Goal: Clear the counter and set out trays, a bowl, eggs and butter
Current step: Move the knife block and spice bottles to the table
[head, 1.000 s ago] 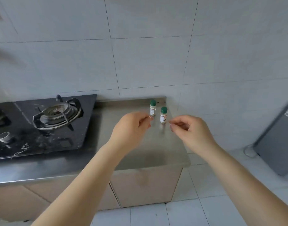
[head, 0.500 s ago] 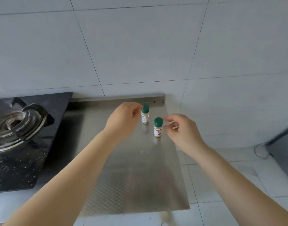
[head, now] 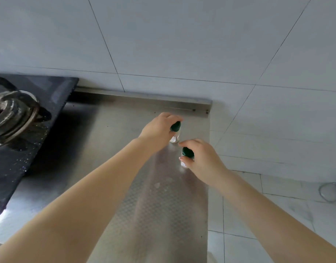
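Two small spice bottles with green caps stand on the steel counter (head: 125, 149) near its far right corner. My left hand (head: 157, 130) is wrapped around the far bottle (head: 175, 128), fingers over its cap. My right hand (head: 201, 160) grips the near bottle (head: 187, 153) from the right, thumb and fingers around its neck. Both bottles still touch the counter. Their labels are mostly hidden by my fingers.
A black gas hob (head: 20, 130) with a metal burner ring (head: 9, 114) lies at the left. A grey tiled wall (head: 163, 44) backs the counter. The counter's right edge drops to a white tiled floor (head: 258, 215), where a round white object (head: 330, 192) sits.
My head has moved closer over the counter. Both hands reached forward and closed on the two bottles, which they were only nearing before.
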